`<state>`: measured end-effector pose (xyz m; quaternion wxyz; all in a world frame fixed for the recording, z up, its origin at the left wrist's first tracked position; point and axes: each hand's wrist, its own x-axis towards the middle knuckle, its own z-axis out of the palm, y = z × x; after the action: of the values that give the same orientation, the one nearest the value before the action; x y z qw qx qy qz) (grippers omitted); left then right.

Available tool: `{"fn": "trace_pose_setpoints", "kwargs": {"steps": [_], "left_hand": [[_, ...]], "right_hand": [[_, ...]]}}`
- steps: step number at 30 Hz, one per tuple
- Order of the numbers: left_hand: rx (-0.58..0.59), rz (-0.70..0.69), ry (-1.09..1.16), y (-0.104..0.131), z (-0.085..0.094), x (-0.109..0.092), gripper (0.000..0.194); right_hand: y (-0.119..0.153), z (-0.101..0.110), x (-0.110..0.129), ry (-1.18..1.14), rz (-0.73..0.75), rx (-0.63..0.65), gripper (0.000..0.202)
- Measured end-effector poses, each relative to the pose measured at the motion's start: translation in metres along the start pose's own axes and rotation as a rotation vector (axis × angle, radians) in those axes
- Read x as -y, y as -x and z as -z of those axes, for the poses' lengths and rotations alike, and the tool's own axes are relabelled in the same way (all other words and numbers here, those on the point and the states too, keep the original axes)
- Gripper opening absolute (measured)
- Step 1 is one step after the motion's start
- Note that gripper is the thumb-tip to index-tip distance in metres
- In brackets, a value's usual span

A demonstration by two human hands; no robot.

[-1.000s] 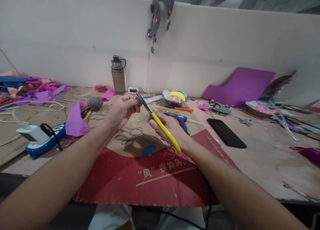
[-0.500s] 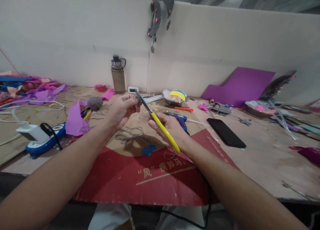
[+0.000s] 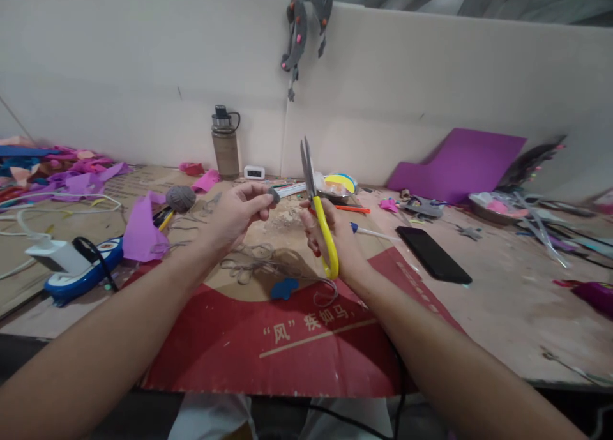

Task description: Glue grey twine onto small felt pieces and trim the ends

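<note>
My left hand [image 3: 245,211] pinches a small dark grey piece [image 3: 274,195], felt by its look, between thumb and fingers. To its right, my right hand [image 3: 330,232] is closed round the yellow handles of a pair of scissors [image 3: 324,235]. The blades point up and stand slightly apart, clear of the grey piece. Below the hands, loose grey yarn [image 3: 253,261] lies in loops on the cardboard, beside a small blue cutout [image 3: 284,288]. A ball of grey yarn [image 3: 181,198] sits left of my left hand.
Red printed cardboard [image 3: 287,363] covers the table's front. A black phone [image 3: 433,255] lies at right, a power strip [image 3: 86,271] with a charger at left. Behind stand a water bottle [image 3: 225,147], a small white digital display [image 3: 254,172] and purple sheet [image 3: 460,168]. Colourful scraps [image 3: 71,172] pile far left.
The scissors have moved right, away from the grey piece, and turned from leaning left to nearly upright. My left hand has shifted slightly right and down, still pinching the piece.
</note>
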<state>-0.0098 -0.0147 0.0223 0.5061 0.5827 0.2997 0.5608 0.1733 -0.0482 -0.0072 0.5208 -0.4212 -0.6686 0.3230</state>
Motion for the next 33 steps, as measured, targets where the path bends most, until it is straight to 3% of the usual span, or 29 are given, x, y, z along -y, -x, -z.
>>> {"fn": "trace_pose_setpoints", "kwargs": {"steps": [3, 8, 12, 17, 23, 33], "left_hand": [[0.026, -0.001, -0.052, 0.001, -0.003, 0.005, 0.015], [-0.011, 0.012, -0.053, 0.003, -0.007, -0.001, 0.01], [-0.051, 0.056, -0.016, 0.003, -0.005, -0.006, 0.009], [0.033, 0.231, 0.041, 0.002, -0.005, 0.008, 0.018], [0.082, 0.343, 0.002, 0.004, -0.009, 0.026, 0.022], [0.129, 0.357, -0.029, 0.006, -0.014, 0.022, 0.029]], "right_hand": [[0.001, 0.002, 0.004, -0.013, 0.015, -0.026, 0.033], [0.0, 0.007, 0.011, 0.276, 0.122, -0.088, 0.029], [0.0, 0.005, 0.011, 0.075, 0.051, -0.088, 0.033], [-0.001, -0.002, 0.005, -0.208, -0.049, -0.045, 0.043], [-0.006, -0.002, -0.005, -0.271, -0.115, -0.018, 0.049], [-0.01, 0.003, -0.01, -0.179, -0.24, -0.029, 0.046]]}}
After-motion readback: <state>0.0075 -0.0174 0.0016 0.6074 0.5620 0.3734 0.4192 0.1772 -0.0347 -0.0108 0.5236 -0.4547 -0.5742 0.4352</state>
